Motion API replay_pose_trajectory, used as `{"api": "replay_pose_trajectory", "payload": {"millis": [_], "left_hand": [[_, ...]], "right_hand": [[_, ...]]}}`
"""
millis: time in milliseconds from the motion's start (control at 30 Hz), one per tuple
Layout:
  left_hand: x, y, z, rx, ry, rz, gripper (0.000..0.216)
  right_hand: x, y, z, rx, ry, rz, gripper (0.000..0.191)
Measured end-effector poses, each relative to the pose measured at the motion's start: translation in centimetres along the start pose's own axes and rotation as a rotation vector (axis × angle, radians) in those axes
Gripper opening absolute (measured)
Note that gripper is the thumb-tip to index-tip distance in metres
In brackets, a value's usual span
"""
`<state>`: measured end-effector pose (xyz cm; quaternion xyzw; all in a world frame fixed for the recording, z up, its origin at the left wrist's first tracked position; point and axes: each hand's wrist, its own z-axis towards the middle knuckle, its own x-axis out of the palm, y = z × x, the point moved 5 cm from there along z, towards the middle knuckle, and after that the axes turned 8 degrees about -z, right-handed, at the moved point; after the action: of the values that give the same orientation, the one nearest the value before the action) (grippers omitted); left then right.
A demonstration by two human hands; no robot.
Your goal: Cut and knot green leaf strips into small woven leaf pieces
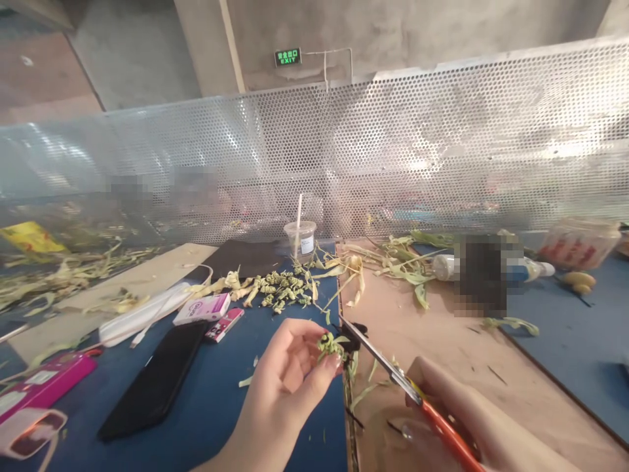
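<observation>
My left hand (299,373) is closed around a small green plant bud (330,345), pinched between thumb and fingers above the blue table. In my right hand (447,393) is a pair of scissors (393,370) with orange-red handles. Its blades point up and left, towards the bud, and look nearly closed. Beyond my left hand lies a pile of trimmed green buds (287,288) on the blue surface. Pale, wilted leaves (354,275) are scattered to the right of that pile. A dark object (356,334) behind the blade tips is too unclear to name.
A plastic cup (301,237) with a straw stands against the perforated metal screen (275,137). At left are a black phone (157,380), small boxes (201,308), a magenta box (49,383) and glasses (32,432). A clear jar (580,242) sits at far right, near a bottle (442,267).
</observation>
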<state>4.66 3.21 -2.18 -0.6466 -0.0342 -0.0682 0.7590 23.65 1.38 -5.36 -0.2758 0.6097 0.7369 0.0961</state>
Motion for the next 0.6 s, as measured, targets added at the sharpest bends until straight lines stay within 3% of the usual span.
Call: {"api": "replay_pose_trajectory", "payload": {"millis": [367, 600], "left_hand": [[0.0, 0.2, -0.4, 0.012, -0.021, 0.017, 0.024], [0.0, 0.0, -0.4, 0.003, -0.035, 0.035, 0.023]], "right_hand": [[0.2, 0.5, 0.4, 0.038, 0.103, -0.070, 0.039], [0.0, 1.3, 0.5, 0.028, 0.098, -0.062, 0.042]]}}
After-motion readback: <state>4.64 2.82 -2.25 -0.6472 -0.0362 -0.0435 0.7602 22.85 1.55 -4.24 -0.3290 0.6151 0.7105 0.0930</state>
